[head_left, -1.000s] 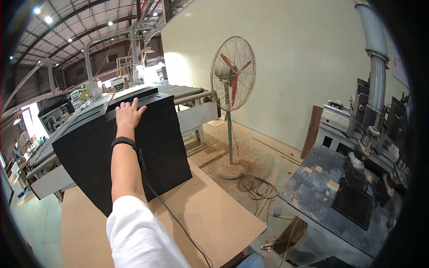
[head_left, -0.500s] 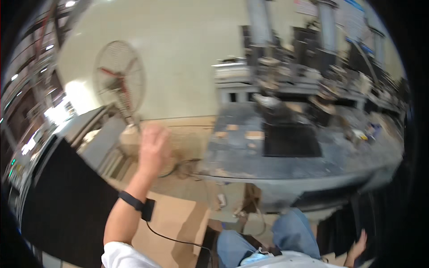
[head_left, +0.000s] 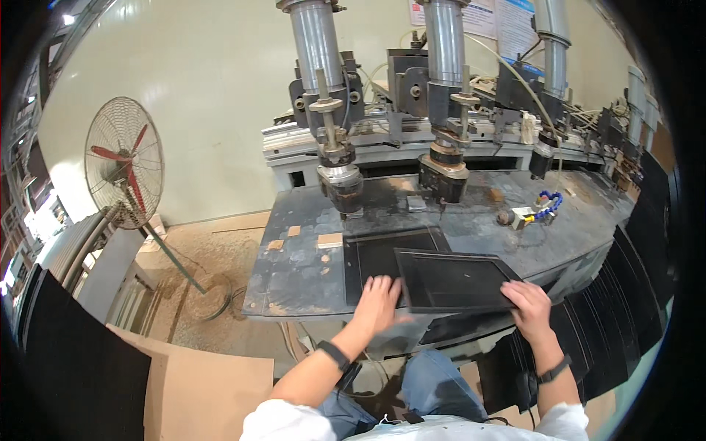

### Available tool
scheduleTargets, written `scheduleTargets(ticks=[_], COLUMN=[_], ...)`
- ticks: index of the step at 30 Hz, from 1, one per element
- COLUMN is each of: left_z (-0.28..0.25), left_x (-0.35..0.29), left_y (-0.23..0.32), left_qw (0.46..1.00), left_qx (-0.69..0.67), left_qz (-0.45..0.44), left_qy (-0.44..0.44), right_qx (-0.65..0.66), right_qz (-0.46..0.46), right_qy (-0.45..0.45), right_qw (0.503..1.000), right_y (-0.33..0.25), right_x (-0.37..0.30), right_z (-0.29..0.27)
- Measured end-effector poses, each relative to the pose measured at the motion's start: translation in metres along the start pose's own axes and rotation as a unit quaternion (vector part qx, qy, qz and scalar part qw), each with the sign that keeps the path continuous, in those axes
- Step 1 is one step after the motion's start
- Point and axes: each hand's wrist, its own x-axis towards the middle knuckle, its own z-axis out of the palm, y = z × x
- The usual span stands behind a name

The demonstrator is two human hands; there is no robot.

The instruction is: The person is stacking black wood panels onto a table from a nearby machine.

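From here I see the right hand point(head_left: 529, 304) grasping the upper panel point(head_left: 457, 281); the left hand point(head_left: 378, 303), not gripping, touches the lower panel point(head_left: 368, 259) on the tabletop point(head_left: 290, 255)

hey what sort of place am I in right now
Likely a woodworking workshop: machine heads stand over a dusty worktable, black panels are stacked at the right, and sawdust-like litter covers the floor around a fan.

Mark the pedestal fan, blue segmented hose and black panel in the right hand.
Pedestal fan point(head_left: 124, 162), head view: middle of cage.
Blue segmented hose point(head_left: 546, 214), head view: curved body.
Black panel point(head_left: 457, 283), head view: middle of face.
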Motion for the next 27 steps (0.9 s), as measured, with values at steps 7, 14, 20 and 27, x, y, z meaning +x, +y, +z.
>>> scheduleTargets(ticks=[7, 14, 20, 27], left_z=[-0.092, -0.264, -0.363, -0.486], left_x=[-0.162, -0.255, -0.298, -0.366], left_y=[0.002, -0.001, -0.045, -0.161], left_qw=[0.986, 0.970, 0.869, 0.677], left_qx=[0.091, 0.242, 0.459, 0.651], left_qz=[0.129, 0.032, -0.152, -0.293], left_qy=[0.059, 0.015, 0.105, 0.182], right_qx=[-0.003, 0.026, 0.082, 0.099], right_qz=[-0.079, -0.090, -0.058, 0.056], right_qy=[-0.046, -0.153, -0.144, -0.219], right_qw=[0.996, 0.984, 0.984, 0.969], right_y=[0.026, 0.031, 0.023, 0.027], right_x=[0.070, 0.105, 0.105, 0.076], right_z=[0.129, 0.196, 0.197, 0.183])
